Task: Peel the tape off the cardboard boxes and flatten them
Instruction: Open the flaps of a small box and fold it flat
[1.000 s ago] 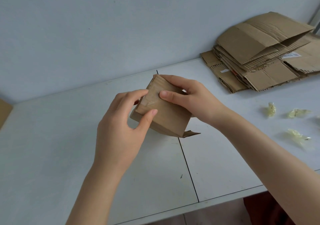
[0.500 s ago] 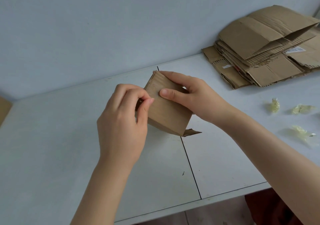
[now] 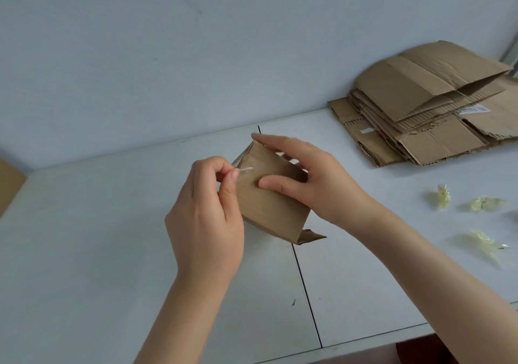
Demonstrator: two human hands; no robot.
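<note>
A small brown cardboard box (image 3: 269, 206) is held tilted above the middle of the white table (image 3: 84, 251). My right hand (image 3: 305, 184) grips it from the right, fingers over its top edge and thumb pressed on its near face. My left hand (image 3: 207, 223) is at the box's left side and pinches the lifted end of a clear tape strip (image 3: 245, 169) between thumb and forefinger. A torn flap sticks out at the box's lower right corner.
A stack of flattened cardboard boxes (image 3: 426, 111) lies at the back right against the wall. Three crumpled balls of peeled tape (image 3: 441, 198) lie on the table at the right. Another cardboard piece (image 3: 8, 187) shows at the left edge. The table's front edge runs near my arms.
My left hand went from touching the taped corner with spread fingers to pinching the tape end, which now stands lifted off the box. My right hand keeps its grip.
</note>
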